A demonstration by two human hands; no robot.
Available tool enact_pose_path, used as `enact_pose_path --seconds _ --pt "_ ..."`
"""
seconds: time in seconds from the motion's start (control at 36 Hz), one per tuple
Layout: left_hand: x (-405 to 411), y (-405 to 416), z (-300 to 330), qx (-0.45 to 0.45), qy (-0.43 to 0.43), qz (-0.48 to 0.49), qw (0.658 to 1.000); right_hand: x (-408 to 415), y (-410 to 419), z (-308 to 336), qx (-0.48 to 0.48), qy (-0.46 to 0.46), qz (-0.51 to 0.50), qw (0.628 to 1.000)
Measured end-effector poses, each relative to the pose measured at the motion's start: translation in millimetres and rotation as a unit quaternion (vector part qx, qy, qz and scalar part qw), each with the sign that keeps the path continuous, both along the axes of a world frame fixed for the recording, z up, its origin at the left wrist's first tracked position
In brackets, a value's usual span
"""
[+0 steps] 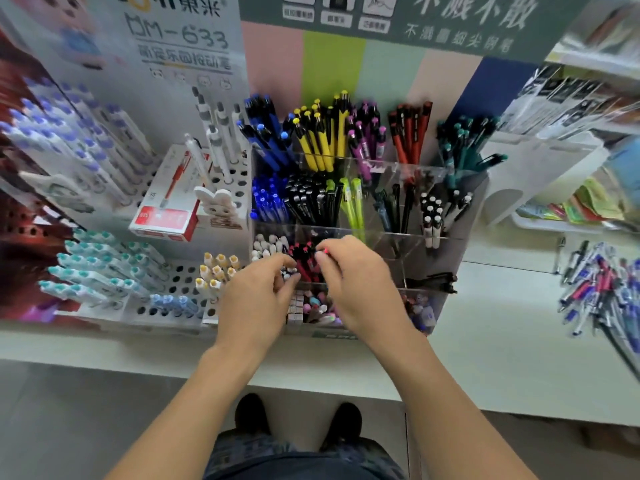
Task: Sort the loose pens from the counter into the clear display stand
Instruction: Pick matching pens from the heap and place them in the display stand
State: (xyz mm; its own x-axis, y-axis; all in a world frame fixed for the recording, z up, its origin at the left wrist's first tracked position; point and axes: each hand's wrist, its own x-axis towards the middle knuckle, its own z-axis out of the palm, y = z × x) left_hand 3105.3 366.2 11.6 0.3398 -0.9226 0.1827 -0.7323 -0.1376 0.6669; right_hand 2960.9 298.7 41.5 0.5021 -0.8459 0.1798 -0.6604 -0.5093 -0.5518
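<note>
At the left of the clear display stand (446,233), white-capped pens (268,245) are steadied by the left hand (258,299), whose curled fingertips seem to rest on them without closing on any one, probably to keep room in the neighbouring compartment. In that compartment, black pens with pink caps (304,259) are packed upright. A pink-tipped pen (323,251) is pinched by the right hand (356,282), its grip directly over that bunch. Further right, loose pens (599,289) are left heaped on the table (502,323), well apart from both hands.
</note>
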Motion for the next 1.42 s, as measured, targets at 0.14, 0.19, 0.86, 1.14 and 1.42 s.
enact_pose_path --seconds 0.14,0.19,0.86,1.14,1.42 --pt "3.3 -3.9 -5.2 -0.02 -0.018 0.012 1.0 15.2 -13.4 -13.5 0.048 0.112 0.0 0.993" --pt "4.0 -5.9 -8.1 -0.027 -0.007 0.02 0.999 16.9 -17.4 -11.7 0.058 0.078 -0.029 0.995" --pt "-189.2 -49.6 20.1 -0.025 0.102 -0.248 0.963 -243.8 -7.1 -10.6 0.063 -0.251 -0.409 0.875" --pt "-452.3 -71.6 -42.5 0.176 0.113 -0.271 0.939 -509.0 17.9 -62.0 0.165 -0.213 -0.505 0.82" --pt "-556.8 -118.8 -69.5 0.255 0.024 -0.231 0.939 -621.6 -35.5 -93.9 0.258 -0.017 -0.461 0.849"
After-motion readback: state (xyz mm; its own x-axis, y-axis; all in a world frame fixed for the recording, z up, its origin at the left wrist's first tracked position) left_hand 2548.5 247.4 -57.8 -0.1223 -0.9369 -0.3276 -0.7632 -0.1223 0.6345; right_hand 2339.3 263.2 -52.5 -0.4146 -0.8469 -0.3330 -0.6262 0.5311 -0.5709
